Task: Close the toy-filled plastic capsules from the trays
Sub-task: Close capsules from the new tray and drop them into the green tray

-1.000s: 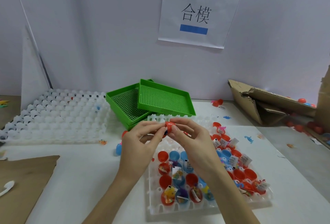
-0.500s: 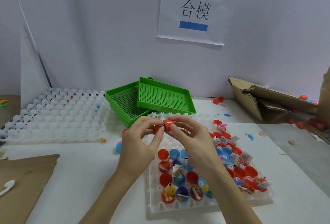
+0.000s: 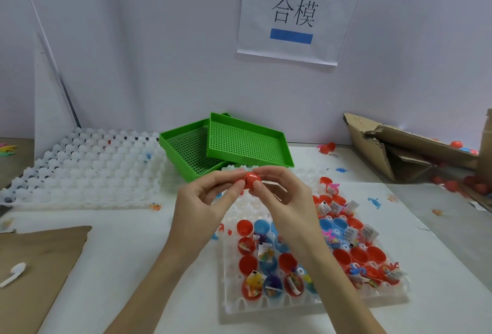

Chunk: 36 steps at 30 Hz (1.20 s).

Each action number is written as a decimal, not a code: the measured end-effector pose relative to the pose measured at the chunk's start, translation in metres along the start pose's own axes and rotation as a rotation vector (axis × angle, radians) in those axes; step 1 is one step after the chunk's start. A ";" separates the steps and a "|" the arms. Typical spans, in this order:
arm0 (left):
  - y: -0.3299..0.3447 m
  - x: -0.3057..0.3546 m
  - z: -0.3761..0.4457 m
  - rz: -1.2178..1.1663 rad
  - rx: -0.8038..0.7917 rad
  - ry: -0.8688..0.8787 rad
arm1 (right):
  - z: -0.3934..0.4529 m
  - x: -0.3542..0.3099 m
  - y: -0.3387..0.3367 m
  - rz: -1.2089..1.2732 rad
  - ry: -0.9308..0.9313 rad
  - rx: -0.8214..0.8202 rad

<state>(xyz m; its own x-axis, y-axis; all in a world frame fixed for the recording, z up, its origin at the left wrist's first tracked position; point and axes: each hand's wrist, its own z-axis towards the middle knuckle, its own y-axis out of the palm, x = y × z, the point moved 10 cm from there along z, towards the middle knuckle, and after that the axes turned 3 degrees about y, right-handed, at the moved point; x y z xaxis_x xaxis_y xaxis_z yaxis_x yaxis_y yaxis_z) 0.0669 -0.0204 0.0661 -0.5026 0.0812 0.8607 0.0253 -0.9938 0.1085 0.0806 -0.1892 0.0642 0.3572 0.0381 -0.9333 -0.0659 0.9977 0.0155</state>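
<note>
Both hands, left hand (image 3: 205, 202) and right hand (image 3: 286, 198), pinched red capsule (image 3: 252, 180) together above bench centre; clear tray (image 3: 314, 304) at near edge held many open filled halves, most work left.

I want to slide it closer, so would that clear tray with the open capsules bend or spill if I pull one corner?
The clear tray looks thin and moulded, so it would probably flex. It likely weighs little and should slide easily on the table. The open capsules sit loosely, so some might tip.
</note>
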 end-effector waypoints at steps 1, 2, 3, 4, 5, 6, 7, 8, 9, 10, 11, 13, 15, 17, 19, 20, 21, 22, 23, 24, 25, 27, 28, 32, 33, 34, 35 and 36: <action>0.002 0.002 0.000 0.008 -0.013 0.009 | 0.000 -0.001 -0.001 0.014 -0.006 -0.001; 0.003 0.003 0.001 0.011 -0.015 0.012 | 0.000 -0.003 -0.002 0.026 -0.013 -0.005; 0.003 0.003 0.001 0.007 -0.008 0.009 | 0.000 -0.005 -0.002 0.038 -0.020 -0.014; 0.002 0.003 0.001 0.005 0.002 0.009 | 0.000 -0.006 -0.001 0.051 -0.025 -0.025; 0.001 0.004 0.001 0.007 0.008 0.015 | -0.001 -0.008 0.001 0.064 -0.029 -0.038; 0.001 0.004 0.001 0.009 0.012 0.020 | -0.001 -0.008 0.003 0.070 -0.035 -0.047; 0.000 0.004 0.000 0.006 0.017 0.021 | -0.002 -0.009 0.003 0.063 -0.044 -0.046; 0.000 0.004 0.000 0.004 0.024 0.020 | -0.002 -0.011 0.003 0.046 -0.058 -0.037; -0.001 0.004 -0.001 0.007 0.031 0.021 | -0.003 -0.012 0.002 0.026 -0.075 -0.025; -0.001 0.004 -0.001 0.012 0.040 0.024 | -0.003 -0.014 0.001 0.009 -0.092 -0.012; -0.002 0.004 -0.002 0.012 0.049 0.028 | -0.004 -0.015 0.001 -0.006 -0.109 -0.001; -0.003 0.005 -0.002 -0.017 0.070 0.031 | -0.005 -0.018 0.000 -0.029 -0.142 0.018; -0.004 0.006 -0.001 -0.050 0.065 0.028 | -0.005 -0.019 0.000 -0.030 -0.161 0.031; -0.003 0.009 0.000 -0.056 0.040 0.035 | -0.006 -0.019 0.000 -0.025 -0.164 0.035; -0.002 0.010 0.000 -0.057 0.037 0.038 | -0.006 -0.018 0.001 -0.030 -0.155 0.032; -0.003 0.011 -0.001 -0.059 0.042 0.038 | -0.006 -0.017 0.002 -0.034 -0.155 0.029; -0.003 0.011 -0.001 -0.058 0.047 0.039 | -0.007 -0.016 0.002 -0.043 -0.158 0.026; -0.002 0.010 -0.001 -0.054 0.054 0.040 | -0.007 -0.016 0.002 -0.065 -0.163 0.021; -0.002 0.010 -0.002 -0.047 0.060 0.040 | -0.008 -0.015 0.004 -0.105 -0.174 0.014; -0.001 0.010 -0.002 -0.043 0.068 0.039 | -0.009 -0.015 0.007 -0.158 -0.190 -0.001; -0.001 0.009 -0.003 -0.042 0.079 0.035 | -0.010 -0.016 0.012 -0.219 -0.209 -0.020; -0.001 0.006 -0.005 -0.050 0.101 0.017 | -0.015 -0.018 0.023 -0.325 -0.253 -0.049; -0.001 0.004 -0.005 -0.055 0.106 0.008 | -0.017 -0.019 0.027 -0.369 -0.277 -0.044; 0.004 -0.001 -0.007 -0.035 0.107 -0.012 | -0.019 -0.023 0.020 -0.535 -0.329 0.112; 0.005 -0.001 -0.007 -0.041 0.104 -0.011 | -0.020 -0.025 0.017 -0.556 -0.341 0.140; 0.007 -0.001 -0.008 -0.050 0.102 -0.006 | -0.020 -0.027 0.016 -0.571 -0.352 0.156; 0.007 -0.001 -0.009 -0.055 0.104 0.001 | -0.021 -0.029 0.016 -0.582 -0.361 0.164; 0.008 0.000 -0.009 -0.053 0.109 0.007 | -0.022 -0.030 0.017 -0.591 -0.371 0.166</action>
<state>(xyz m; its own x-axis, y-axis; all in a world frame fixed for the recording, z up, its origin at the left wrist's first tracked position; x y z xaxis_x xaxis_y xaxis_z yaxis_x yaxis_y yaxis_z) 0.0598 -0.0287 0.0624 -0.5115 0.1327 0.8490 0.0922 -0.9738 0.2078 0.0483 -0.1749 0.0846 0.5848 -0.5238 -0.6194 0.3683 0.8518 -0.3726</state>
